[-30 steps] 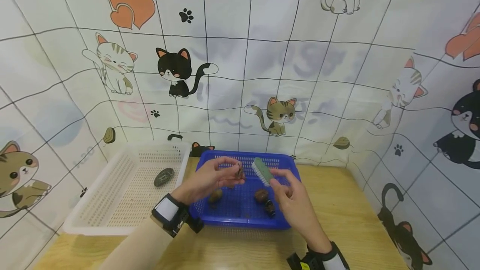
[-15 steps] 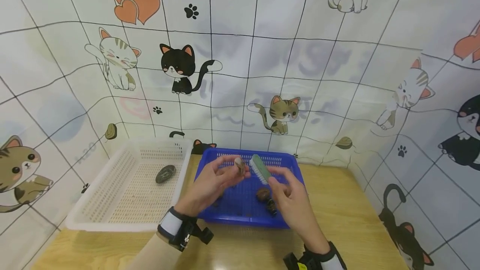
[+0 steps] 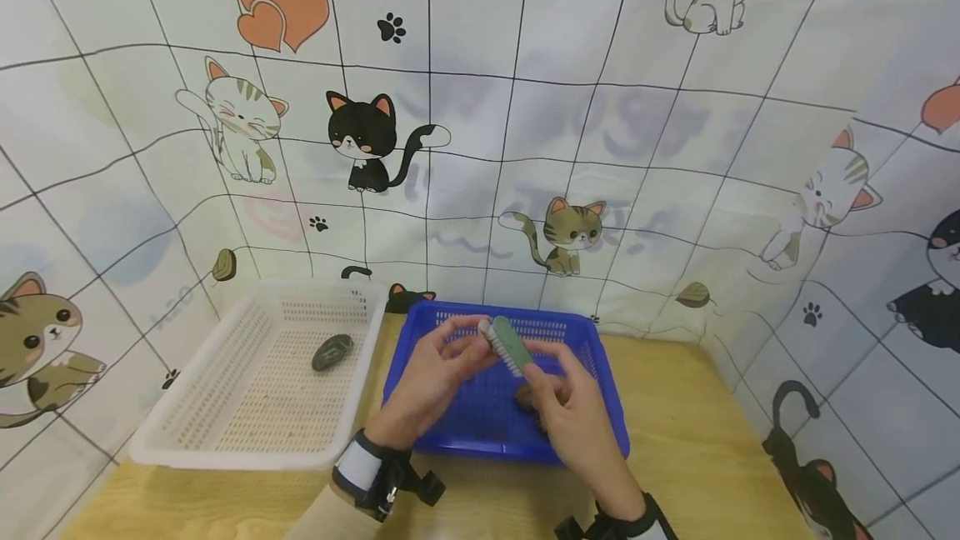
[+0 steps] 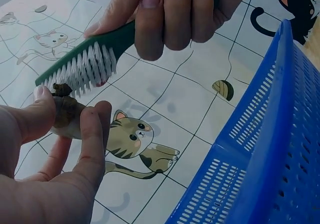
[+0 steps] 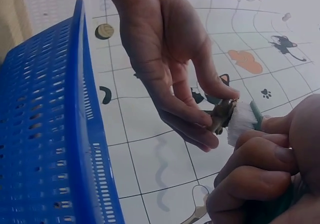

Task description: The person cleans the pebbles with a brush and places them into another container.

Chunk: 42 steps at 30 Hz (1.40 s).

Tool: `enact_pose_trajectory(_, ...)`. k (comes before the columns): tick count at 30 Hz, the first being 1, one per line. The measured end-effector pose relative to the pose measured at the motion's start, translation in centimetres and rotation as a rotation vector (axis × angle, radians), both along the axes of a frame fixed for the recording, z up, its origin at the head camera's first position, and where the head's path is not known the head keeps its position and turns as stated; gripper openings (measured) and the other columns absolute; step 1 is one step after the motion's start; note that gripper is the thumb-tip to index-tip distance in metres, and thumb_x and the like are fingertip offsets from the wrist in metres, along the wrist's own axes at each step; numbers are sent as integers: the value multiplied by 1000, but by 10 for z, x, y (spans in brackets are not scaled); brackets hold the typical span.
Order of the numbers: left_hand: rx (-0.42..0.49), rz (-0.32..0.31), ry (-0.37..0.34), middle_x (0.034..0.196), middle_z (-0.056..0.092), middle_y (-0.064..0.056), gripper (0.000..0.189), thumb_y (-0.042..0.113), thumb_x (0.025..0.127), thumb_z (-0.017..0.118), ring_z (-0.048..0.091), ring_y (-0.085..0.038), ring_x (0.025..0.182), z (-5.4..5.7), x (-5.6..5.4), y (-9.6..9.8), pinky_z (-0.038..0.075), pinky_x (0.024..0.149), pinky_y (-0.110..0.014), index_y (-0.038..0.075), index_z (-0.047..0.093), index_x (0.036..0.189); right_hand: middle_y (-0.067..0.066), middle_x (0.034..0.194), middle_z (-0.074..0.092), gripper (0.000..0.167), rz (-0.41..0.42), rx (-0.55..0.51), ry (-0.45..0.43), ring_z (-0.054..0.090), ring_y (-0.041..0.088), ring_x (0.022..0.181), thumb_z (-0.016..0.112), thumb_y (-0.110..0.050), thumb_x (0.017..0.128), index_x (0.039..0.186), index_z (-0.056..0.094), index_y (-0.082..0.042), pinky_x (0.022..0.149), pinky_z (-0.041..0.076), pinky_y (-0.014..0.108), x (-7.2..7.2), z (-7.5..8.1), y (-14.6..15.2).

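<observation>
In the head view my left hand [image 3: 435, 373] is raised over the blue basket [image 3: 517, 450]. Its thumb and fingers pinch a small stone [image 4: 72, 124], smooth and greyish, with brown dirt caked on its upper part in the left wrist view. My right hand [image 3: 573, 407] grips a green scrubbing brush [image 3: 512, 346] by its handle. The white bristles [image 5: 242, 124] touch the dirty side of the stone in the right wrist view. Brush and fingers hide most of the stone from the head camera. A brown stone [image 3: 522, 397] lies in the basket, partly behind my right hand.
A white perforated basket [image 3: 240, 462] stands left of the blue one, holding one dark green stone [image 3: 332, 352] with pale streaks. Both are on a wooden table [image 3: 675, 440]. A cat-printed cloth [image 3: 465, 123] hangs behind and at the sides.
The brush and the stone were apart; now they meet, the left hand having moved right. The stone has been turned in the left fingers. The head view has shifted slightly.
</observation>
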<state>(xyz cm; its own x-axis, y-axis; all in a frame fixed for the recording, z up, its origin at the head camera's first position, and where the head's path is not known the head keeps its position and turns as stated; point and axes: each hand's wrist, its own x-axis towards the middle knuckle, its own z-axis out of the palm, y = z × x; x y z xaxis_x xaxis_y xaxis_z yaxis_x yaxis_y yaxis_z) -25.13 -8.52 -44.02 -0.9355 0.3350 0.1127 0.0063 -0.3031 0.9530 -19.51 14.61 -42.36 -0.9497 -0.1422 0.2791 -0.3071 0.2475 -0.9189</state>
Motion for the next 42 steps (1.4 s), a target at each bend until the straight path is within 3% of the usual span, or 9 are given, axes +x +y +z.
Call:
enact_pose_trajectory(5, 5, -25, -23, 133, 85, -4, 55, 17, 117, 73, 84, -18, 128, -4, 4, 3, 60, 124, -33, 4, 53, 166, -5, 71, 63, 32, -18, -1, 0, 55, 6, 58, 65, -25, 122, 153, 67, -17, 55, 47, 23, -1, -8, -3)
enact_pose_trajectory(10, -6, -53, -28, 140, 83, -9, 53, 17, 117, 73, 82, -21, 134, -5, 7, 1, 59, 127, -35, 4, 54, 165, -5, 69, 61, 32, -38, 6, -1, 54, 5, 57, 65, -25, 122, 152, 69, -17, 54, 46, 23, -1, -12, -5)
enact_pose_trajectory(15, 38, -34, -38, 145, 80, -16, 53, 12, 117, 72, 83, -21, 132, -3, 7, 1, 62, 124, -35, 0, 53, 165, -6, 67, 56, 32, -39, 8, -21, 46, 3, 54, 64, -29, 122, 153, 69, -18, 50, 38, 21, -2, -11, -4)
enact_pose_trajectory(21, 51, 15, -60, 139, 83, -9, 52, 9, 117, 72, 84, -17, 126, -4, 6, 2, 64, 120, -33, 1, 54, 165, -8, 67, 49, 31, 17, 0, 2, 38, 0, 53, 62, -25, 123, 153, 67, -17, 47, 30, 20, -4, -11, -3)
enact_pose_trajectory(26, -16, -19, -41, 138, 84, -8, 54, 16, 116, 76, 82, -19, 130, -6, 6, 3, 59, 126, -36, 4, 55, 164, -9, 67, 46, 31, 35, -5, 28, 36, 0, 52, 61, -23, 124, 153, 67, -16, 46, 29, 20, -5, -12, -3)
enact_pose_trajectory(31, -15, -60, -42, 154, 75, -20, 56, 17, 116, 75, 81, -20, 134, -6, 8, 2, 60, 126, -35, 2, 53, 165, -6, 68, 51, 32, -29, 13, -10, 47, 3, 56, 64, -29, 122, 152, 69, -19, 50, 37, 21, -5, -12, -5)
enact_pose_trajectory(34, 13, -59, -44, 153, 76, -22, 56, 13, 116, 74, 81, -20, 133, -5, 7, 1, 62, 124, -34, -1, 52, 165, -3, 72, 60, 32, -55, 23, -20, 60, 8, 64, 65, -30, 122, 152, 70, -19, 57, 45, 23, -4, -11, -7)
enact_pose_trajectory(37, 39, -34, -48, 143, 81, -16, 55, 13, 116, 74, 83, -20, 129, -5, 7, 1, 63, 122, -33, -2, 52, 165, -1, 74, 63, 32, -62, 27, -18, 67, 11, 70, 64, -30, 122, 152, 70, -19, 61, 49, 24, -4, -10, -7)
enact_pose_trajectory(42, 41, 7, -65, 131, 85, -4, 55, 13, 115, 75, 84, -18, 125, -6, 8, 2, 63, 121, -32, 0, 54, 164, -4, 68, 55, 32, -23, 6, -17, 50, 5, 56, 64, -28, 122, 153, 69, -18, 51, 39, 21, -3, -11, -7)
